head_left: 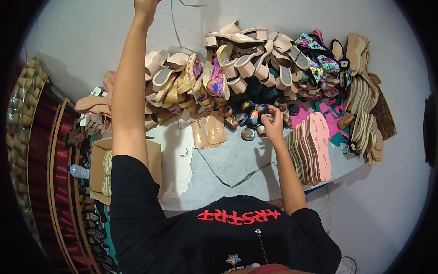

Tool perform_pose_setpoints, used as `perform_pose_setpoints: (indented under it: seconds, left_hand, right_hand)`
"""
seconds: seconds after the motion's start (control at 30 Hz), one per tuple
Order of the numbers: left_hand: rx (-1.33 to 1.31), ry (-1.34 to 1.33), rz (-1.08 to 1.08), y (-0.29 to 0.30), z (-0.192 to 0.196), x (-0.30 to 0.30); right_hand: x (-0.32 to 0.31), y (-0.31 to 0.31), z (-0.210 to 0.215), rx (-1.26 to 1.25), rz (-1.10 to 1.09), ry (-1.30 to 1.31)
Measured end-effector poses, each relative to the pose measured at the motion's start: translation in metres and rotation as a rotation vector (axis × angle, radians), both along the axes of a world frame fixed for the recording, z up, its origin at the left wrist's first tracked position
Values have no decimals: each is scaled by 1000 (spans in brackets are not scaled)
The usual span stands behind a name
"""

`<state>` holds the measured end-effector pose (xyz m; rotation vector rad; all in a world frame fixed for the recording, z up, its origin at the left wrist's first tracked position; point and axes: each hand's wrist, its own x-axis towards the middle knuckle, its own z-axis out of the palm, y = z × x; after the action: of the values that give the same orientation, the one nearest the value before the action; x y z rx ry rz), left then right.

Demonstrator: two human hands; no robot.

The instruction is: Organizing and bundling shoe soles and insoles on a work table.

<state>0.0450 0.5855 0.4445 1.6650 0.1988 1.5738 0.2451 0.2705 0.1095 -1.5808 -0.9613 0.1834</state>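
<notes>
Touching mid-frame blocks with our bent-fingered right hand, grip unclear, we might, nudging, scatter them; our left hand's fingers are unseen.

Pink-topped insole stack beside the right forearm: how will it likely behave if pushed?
The insole stack would probably slide or fan apart, since its many thin layers show no band around them. Single layers likely flex, being long and thin. It seems unlikely to roll, given the flat pink face.

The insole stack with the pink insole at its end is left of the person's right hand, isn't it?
Not left: the head view shows the insole stack, pink insole at its end, to the right of the person's right hand.
</notes>
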Motion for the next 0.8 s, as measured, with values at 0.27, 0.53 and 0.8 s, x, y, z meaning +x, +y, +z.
perform_pose_setpoints:
  seconds: [0.27,0.53,0.8]
  left_hand:
    - [-390,1120,165,39,-143,7]
    - [-124,922,587,-34,-217,-14]
    - [-271,1077,-410,-257,-391,-22]
  right_hand:
    - [-3,-35,-13,-68,-26,104]
    - [-17,-81,-66,-240,82,238]
    - [-47,-136,-118,-674,319,-161]
